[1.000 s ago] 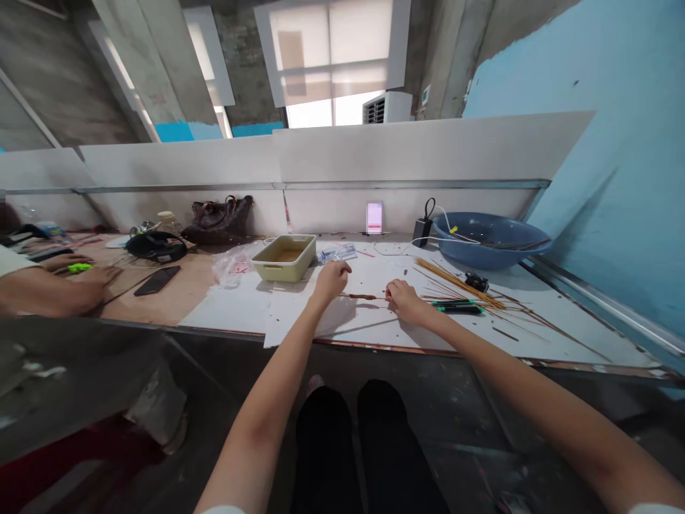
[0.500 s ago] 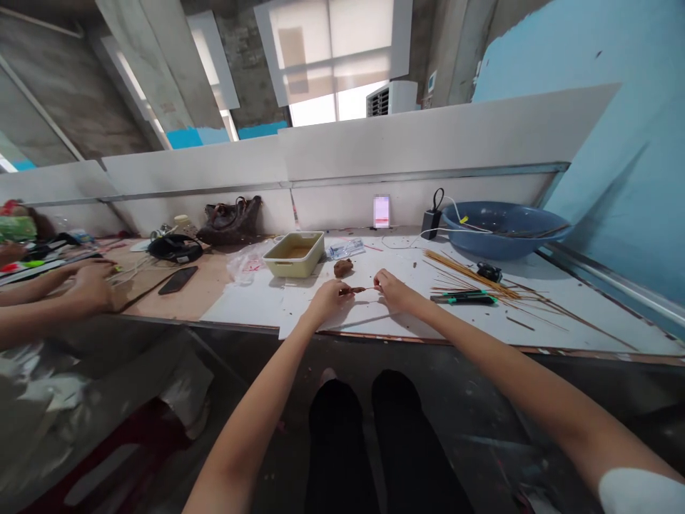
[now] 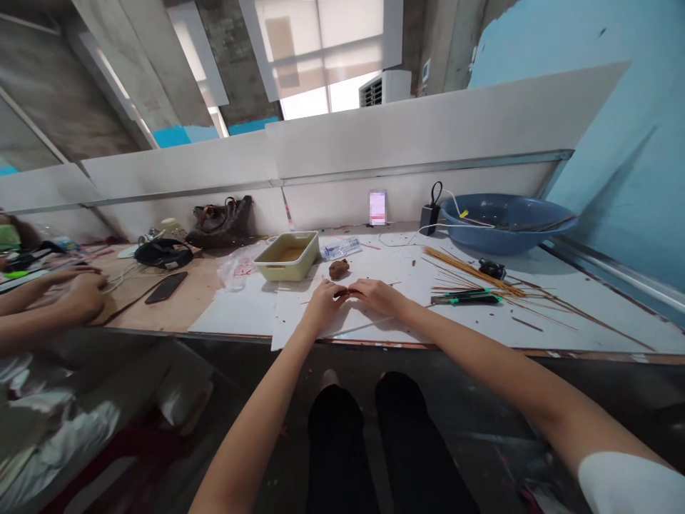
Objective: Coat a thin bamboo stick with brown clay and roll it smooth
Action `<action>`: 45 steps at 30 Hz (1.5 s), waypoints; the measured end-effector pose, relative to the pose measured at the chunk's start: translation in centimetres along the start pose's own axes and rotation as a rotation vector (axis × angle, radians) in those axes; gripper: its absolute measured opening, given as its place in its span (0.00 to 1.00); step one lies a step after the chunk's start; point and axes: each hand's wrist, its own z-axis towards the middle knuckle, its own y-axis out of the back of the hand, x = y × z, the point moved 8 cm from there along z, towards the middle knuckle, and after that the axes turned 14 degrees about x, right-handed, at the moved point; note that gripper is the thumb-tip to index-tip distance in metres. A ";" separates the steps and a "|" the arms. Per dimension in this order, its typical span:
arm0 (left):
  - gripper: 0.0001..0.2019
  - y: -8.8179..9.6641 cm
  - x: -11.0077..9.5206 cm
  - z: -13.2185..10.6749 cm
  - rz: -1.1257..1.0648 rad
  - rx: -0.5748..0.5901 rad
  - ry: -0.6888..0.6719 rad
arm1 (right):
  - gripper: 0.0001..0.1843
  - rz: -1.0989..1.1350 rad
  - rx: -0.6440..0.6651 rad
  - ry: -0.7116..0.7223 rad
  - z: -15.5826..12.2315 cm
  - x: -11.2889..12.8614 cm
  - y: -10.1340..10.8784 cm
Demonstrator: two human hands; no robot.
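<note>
My left hand (image 3: 325, 300) is closed in a pinch above the white work surface (image 3: 300, 314). Its fingertips meet those of my right hand (image 3: 374, 294), which is pinched too. Between them is a thin stick with brown clay on it, now mostly hidden by the fingers. Just behind the hands sits a brown lump of clay (image 3: 339, 269). To the right of my right hand lies a black and green utility knife (image 3: 467, 298), beside a bundle of thin bamboo sticks (image 3: 471, 271).
A pale green tub (image 3: 286, 270) holding brownish liquid stands behind left. A blue basin (image 3: 506, 228) is back right, and a phone (image 3: 377, 207) leans upright at the back. At left, another person's hands (image 3: 80, 293) work near a dark phone (image 3: 167, 287).
My right hand has moved left along the stick until its fingers meet my left hand's, covering the clay and stick that showed between them. The camera view has shifted slightly.
</note>
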 end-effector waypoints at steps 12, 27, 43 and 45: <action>0.05 -0.1 -0.4 0.1 -0.008 0.008 -0.029 | 0.19 0.052 -0.007 0.033 -0.7 -0.7 0.4; 0.07 0.2 -0.5 -0.1 0.004 -0.005 -0.031 | 0.14 0.006 -0.182 0.172 -1.2 0.0 1.0; 0.08 -0.5 -1.4 -0.4 0.143 0.005 -0.145 | 0.12 -0.030 -0.199 0.221 -1.7 -0.6 0.9; 0.08 -0.3 -1.3 -0.4 0.148 -0.016 -0.135 | 0.12 -0.030 -0.210 0.223 -1.6 -0.6 0.8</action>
